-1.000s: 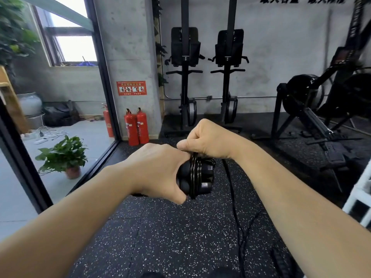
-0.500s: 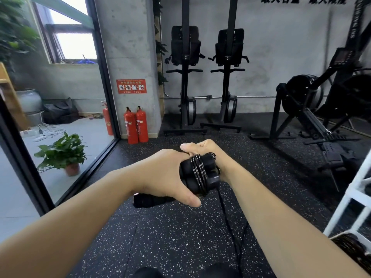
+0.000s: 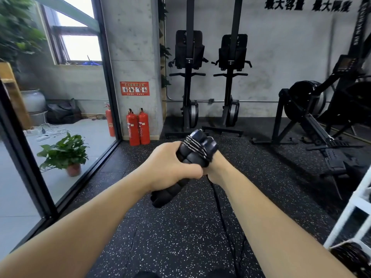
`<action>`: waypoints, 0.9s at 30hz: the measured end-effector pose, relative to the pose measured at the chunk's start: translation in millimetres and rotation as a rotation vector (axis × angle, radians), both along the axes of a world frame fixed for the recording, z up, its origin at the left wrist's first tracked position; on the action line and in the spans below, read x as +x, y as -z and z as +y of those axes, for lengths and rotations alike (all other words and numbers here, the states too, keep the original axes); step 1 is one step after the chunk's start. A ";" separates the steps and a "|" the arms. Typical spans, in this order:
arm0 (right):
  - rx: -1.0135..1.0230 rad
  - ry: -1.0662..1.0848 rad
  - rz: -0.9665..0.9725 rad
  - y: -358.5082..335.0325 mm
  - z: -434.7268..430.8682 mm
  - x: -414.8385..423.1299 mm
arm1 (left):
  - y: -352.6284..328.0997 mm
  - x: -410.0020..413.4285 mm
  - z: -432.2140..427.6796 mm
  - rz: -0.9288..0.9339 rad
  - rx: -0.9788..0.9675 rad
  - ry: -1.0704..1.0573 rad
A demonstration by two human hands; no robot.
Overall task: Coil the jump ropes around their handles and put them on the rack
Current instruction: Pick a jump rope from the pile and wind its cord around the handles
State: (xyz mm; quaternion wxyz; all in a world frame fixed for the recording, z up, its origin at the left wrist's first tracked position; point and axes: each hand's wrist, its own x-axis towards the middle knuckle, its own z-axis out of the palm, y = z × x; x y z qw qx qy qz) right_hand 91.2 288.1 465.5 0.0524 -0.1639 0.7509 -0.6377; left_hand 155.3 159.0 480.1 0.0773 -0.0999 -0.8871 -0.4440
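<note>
My left hand (image 3: 170, 167) grips the two black foam jump rope handles (image 3: 192, 153), held side by side and tilted up to the right. Several turns of black rope (image 3: 197, 146) are wound around their upper ends. My right hand (image 3: 217, 167) is under and behind the handles, mostly hidden, and appears to hold the rope there. The loose rope (image 3: 220, 213) hangs down from it to the floor. The white rack (image 3: 353, 213) stands at the right edge, with something dark on its lowest shelf.
Black speckled rubber floor (image 3: 180, 237) lies below. Two red fire extinguishers (image 3: 138, 127) stand by the concrete pillar, a potted plant (image 3: 66, 153) behind the glass wall at left. Upright rowing machines (image 3: 210, 77) and another rower (image 3: 313, 117) stand at the back and right.
My right hand went from above the handles, over them, down behind and under them, carrying the rope round. The handles tilted upward and show more turns of rope.
</note>
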 end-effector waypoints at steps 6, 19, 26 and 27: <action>-0.066 0.189 -0.088 14.6 -14.8 -9.8 | -2.2 -7.4 -6.8 -0.122 0.030 -0.078; 0.294 0.302 0.087 15.8 -17.6 -5.9 | 7.8 -11.8 -11.1 -0.058 0.117 -0.172; 0.231 0.191 0.062 36.3 -10.4 -7.9 | -1.7 -18.7 -32.9 -0.126 0.344 -0.265; 0.229 0.194 0.059 39.7 -8.8 -8.7 | -3.0 -19.0 -37.5 -0.133 0.348 -0.273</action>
